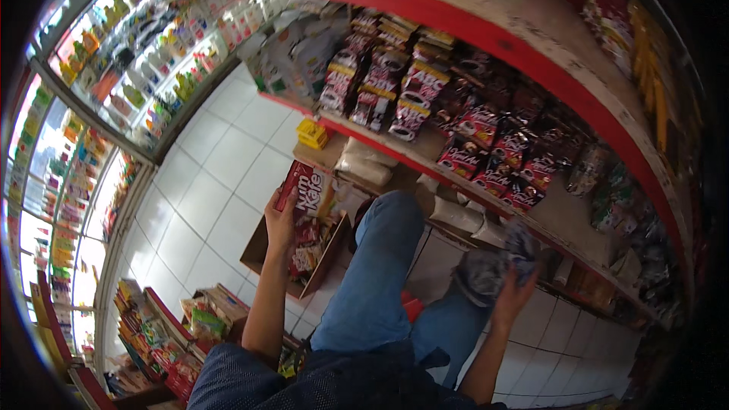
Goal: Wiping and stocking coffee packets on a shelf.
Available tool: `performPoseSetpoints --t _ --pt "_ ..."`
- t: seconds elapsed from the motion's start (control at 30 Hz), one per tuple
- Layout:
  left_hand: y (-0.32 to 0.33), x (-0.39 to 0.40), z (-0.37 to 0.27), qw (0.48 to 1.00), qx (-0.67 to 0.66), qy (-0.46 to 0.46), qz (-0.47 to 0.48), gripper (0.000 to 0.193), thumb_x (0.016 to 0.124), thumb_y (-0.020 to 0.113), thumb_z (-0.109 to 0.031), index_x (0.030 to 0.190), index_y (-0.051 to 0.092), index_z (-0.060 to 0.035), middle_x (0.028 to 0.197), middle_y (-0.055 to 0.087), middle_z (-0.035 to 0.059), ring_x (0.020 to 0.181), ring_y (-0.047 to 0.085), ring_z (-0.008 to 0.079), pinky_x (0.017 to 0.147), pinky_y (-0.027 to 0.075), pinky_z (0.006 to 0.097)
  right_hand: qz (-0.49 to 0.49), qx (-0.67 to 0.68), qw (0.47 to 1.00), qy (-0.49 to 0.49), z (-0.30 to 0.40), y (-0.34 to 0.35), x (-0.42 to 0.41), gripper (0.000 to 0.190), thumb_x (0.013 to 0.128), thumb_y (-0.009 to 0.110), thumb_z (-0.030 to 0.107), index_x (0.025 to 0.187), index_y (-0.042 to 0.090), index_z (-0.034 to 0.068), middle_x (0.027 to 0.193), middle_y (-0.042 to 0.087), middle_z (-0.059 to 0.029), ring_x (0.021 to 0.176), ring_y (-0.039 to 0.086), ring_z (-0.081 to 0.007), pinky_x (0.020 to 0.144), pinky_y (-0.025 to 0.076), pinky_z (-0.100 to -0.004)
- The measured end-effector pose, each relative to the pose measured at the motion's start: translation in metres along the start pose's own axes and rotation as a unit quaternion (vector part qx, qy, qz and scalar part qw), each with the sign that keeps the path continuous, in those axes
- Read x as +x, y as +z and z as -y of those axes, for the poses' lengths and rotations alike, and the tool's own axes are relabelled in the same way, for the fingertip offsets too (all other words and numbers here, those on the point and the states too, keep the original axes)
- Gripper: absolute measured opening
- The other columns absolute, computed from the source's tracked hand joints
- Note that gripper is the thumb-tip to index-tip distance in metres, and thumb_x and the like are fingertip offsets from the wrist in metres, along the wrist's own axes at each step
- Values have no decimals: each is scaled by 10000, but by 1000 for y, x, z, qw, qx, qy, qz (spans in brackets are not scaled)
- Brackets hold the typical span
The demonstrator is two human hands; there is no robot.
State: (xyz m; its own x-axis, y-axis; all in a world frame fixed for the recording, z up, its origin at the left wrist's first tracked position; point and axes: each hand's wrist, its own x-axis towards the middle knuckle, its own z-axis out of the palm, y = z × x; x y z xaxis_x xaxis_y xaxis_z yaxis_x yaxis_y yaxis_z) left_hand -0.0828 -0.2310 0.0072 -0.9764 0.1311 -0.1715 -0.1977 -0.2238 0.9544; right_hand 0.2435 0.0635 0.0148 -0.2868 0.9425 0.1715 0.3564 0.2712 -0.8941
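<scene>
My left hand [280, 219] grips the edge of a red and white coffee-product box [310, 191], held above an open cardboard box [336, 245] of packaged goods on the tiled floor. On the right, my right hand [515, 290] holds a blurred, crumpled dark-blue and clear plastic package [521, 247]. A greyish crumpled bundle [481, 276] lies beside that hand, over my right leg; what it is cannot be told. Coffee sachet packs [421, 85] stand in rows on the shelf before me, with red and black coffee packs [507, 165] to their right.
A red-edged shelf [484, 28] curves overhead. Bags of white contents [364, 162] and yellow packs [311, 134] sit on the low shelf. Glass cases [154, 80] with bottles stand at left. Snack racks [165, 341] are at the lower left, close to my left arm.
</scene>
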Motion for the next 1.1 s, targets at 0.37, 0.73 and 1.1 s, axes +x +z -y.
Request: performPoseSetpoints --t 0.37,0.73,1.1 --pt "166 -73 24 952 -72 -121 273 371 958 620 -233 1243 536 -10 1137 638 79 1019 624 160 901 506 326 194 471 815 278 59 80 -31 652 868 741 213 1401 410 36 1280 556 -88 1148 560 -197 982 457 -333" --pt "195 -74 59 786 -407 -307 350 957 848 350 -797 1438 384 -45 1372 505 219 1238 527 352 987 476 517 157 292 914 232 25 58 -27 619 886 713 244 1366 432 -28 1270 552 -136 1134 544 -222 988 425 -334" --pt "194 -72 93 626 -550 -407 374 680 965 368 -601 1454 392 -129 1433 472 155 1294 482 331 1087 385 511 265 -78 913 -302 72 86 -24 574 845 673 206 1381 487 116 1430 442 -180 1322 423 -377 1107 292 -527"
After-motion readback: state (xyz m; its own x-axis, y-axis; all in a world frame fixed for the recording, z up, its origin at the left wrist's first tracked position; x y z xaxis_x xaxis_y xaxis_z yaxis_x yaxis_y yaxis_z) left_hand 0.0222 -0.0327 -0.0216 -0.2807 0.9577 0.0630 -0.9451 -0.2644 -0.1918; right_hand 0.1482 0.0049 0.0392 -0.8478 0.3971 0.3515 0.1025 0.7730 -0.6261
